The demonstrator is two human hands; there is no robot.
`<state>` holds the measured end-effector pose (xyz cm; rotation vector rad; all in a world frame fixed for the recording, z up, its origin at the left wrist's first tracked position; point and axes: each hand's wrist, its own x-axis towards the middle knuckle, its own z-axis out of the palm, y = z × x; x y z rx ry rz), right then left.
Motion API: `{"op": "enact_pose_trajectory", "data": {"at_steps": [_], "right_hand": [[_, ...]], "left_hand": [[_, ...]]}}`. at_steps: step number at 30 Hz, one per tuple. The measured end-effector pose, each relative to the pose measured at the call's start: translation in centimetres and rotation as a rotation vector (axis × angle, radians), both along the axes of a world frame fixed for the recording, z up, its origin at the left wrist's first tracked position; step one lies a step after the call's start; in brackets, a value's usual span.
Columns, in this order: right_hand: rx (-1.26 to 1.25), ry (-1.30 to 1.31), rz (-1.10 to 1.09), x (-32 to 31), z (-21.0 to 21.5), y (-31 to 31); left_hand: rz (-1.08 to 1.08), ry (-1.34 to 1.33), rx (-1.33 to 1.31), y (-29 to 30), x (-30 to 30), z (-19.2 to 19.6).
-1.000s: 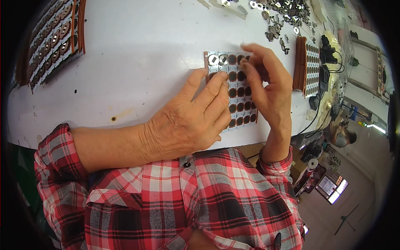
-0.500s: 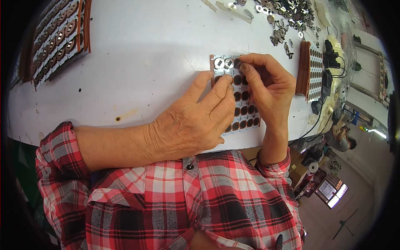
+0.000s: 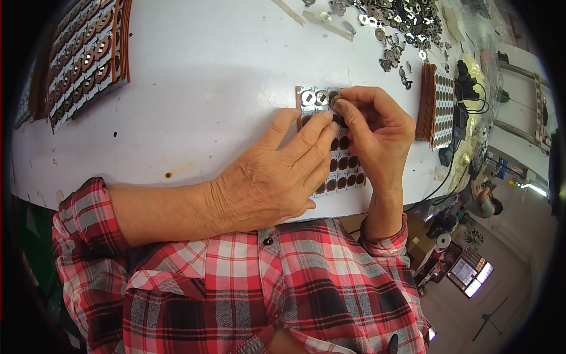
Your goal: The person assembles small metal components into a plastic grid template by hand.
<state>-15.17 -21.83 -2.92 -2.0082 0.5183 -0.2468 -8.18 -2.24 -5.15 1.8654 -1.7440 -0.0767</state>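
A circuit board panel (image 3: 344, 164) with rows of round dark pads lies on the white table in front of me. Two round metal clips (image 3: 308, 98) with rectangular openings sit on its far row, at the left. My left hand (image 3: 277, 162) lies over the panel's left side, fingers spread, its fingertips on the board just nearer than the clips. At the third place in that row, my right hand (image 3: 377, 125) pinches another round metal clip (image 3: 333, 99) between thumb and forefinger, down against the board. The fingers partly cover this clip.
Loose metal clips (image 3: 407, 23) lie heaped at the far right. A stack of similar panels (image 3: 435, 106) stands at the right, beside black plugs and cables (image 3: 467, 88). More panels carrying clips (image 3: 88, 59) are stacked at the far left. A person (image 3: 484, 199) is in the right background.
The whole view has shifted slightly, so the panel sits a little lower. My right fingertips have drawn slightly closer to my left fingers, still around the clip.
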Motion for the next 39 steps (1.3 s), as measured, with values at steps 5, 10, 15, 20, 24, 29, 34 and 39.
{"op": "enact_pose_trajectory", "data": {"at_steps": [5, 10, 15, 20, 24, 29, 34, 39], "right_hand": [[-0.068, -0.094, 0.112, 0.3, -0.8, -1.2], [-0.024, -0.068, 0.16, 0.2, -0.1, -1.3], [-0.201, -0.076, 0.194, 0.4, -0.2, -0.8], [-0.169, -0.041, 0.097, 1.4, 0.6, -0.5], [-0.543, -0.198, 0.031, 5.4, -0.4, -3.2], [-0.69, -0.21, 0.068, 8.6, -1.6, -6.1], [-0.313, -0.031, 0.036, 7.2, -0.5, -5.0], [0.15, 0.062, 0.075, 3.3, 2.3, -3.4]], "left_hand": [[0.004, -0.02, 0.025, -0.1, 0.0, 0.0], [0.03, -0.078, 0.038, -0.2, -0.5, 0.3], [0.016, -0.087, 0.042, 0.1, -0.2, 0.4], [0.002, -0.086, 0.032, 0.1, 0.0, 0.4], [-0.009, -0.096, 0.044, 0.0, 0.3, 0.2], [-0.014, -0.066, 0.023, 0.1, 0.5, 0.2], [-0.02, -0.072, 0.028, 0.1, 0.5, 0.4], [-0.013, -0.069, 0.039, 0.2, 0.5, 0.2]]}}
